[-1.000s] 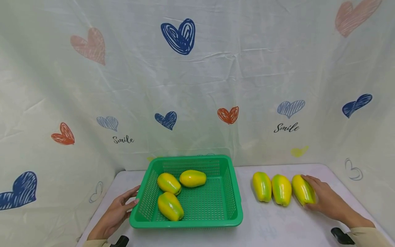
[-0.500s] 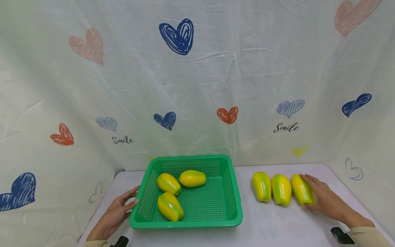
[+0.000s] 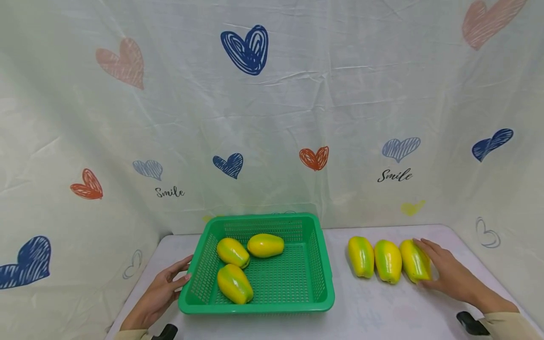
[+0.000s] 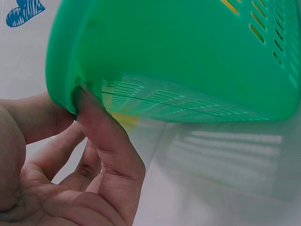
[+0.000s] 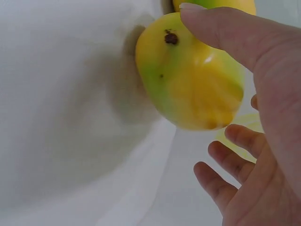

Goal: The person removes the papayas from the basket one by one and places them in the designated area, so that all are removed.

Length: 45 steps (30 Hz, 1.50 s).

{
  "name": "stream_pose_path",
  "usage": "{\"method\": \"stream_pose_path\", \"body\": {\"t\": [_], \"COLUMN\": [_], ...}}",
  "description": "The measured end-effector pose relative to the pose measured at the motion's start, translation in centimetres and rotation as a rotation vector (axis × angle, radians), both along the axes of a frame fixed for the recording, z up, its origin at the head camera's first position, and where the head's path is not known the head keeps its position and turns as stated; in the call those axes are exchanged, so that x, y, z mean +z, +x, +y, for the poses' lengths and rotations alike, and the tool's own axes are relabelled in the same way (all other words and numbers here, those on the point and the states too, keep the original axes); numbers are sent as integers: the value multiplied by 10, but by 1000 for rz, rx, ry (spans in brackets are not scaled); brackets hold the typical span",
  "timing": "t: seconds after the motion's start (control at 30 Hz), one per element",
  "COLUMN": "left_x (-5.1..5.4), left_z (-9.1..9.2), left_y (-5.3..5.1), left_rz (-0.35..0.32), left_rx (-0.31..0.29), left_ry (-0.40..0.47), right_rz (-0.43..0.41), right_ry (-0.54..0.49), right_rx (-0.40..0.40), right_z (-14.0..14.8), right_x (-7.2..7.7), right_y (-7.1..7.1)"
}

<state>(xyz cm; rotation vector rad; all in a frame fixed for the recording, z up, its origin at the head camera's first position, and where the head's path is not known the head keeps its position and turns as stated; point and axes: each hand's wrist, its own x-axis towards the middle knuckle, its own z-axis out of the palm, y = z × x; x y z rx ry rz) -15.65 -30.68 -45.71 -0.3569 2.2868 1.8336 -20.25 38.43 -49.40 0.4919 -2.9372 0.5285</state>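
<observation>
My left hand (image 3: pixel 159 293) pinches the left rim of a green plastic basket (image 3: pixel 257 309); in the left wrist view its thumb and a finger clasp the lip. Inside lie three yellow-green papayas, one at the back (image 3: pixel 265 246), one at the left (image 3: pixel 233 253) and one in front (image 3: pixel 235 284). To the right, three more stand in a row: the left papaya (image 3: pixel 361 257), the middle papaya (image 3: pixel 387 261) and the right papaya (image 3: pixel 414 261). At that last one is my right hand (image 3: pixel 452 274), thumb against its near end, the other fingers spread and fairly straight.
A white-covered table (image 3: pixel 361 311) bears everything. Behind and at both sides hangs a pale curtain (image 3: pixel 272 118) printed with hearts. The basket's back rim reaches close to the curtain.
The right papaya has shifted slightly left, closer to the middle one. My right hand's fingers have loosened a little from it. The left hand and basket stay put.
</observation>
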Motion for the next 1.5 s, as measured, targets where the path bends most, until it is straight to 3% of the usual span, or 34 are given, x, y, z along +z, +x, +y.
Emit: {"method": "stream_pose_path", "body": {"t": [0.27, 0.6, 0.93, 1.2, 1.5], "left_x": [1, 2, 3, 4, 4], "left_z": [0, 1, 1, -1, -1], "left_y": [0, 1, 0, 0, -1], "left_rz": [-2, 1, -6, -17, -16], "left_rx": [-4, -9, 0, -5, -15], "left_ry": [6, 4, 2, 0, 22], "right_rz": [55, 62, 107, 169, 166], "right_ry": [7, 20, 1, 5, 22], "right_rx": [13, 57, 155, 257, 331], "right_z": [-11, -52, -89, -117, -147], "right_x": [13, 49, 73, 84, 98], "right_y": [3, 11, 9, 8, 6]}}
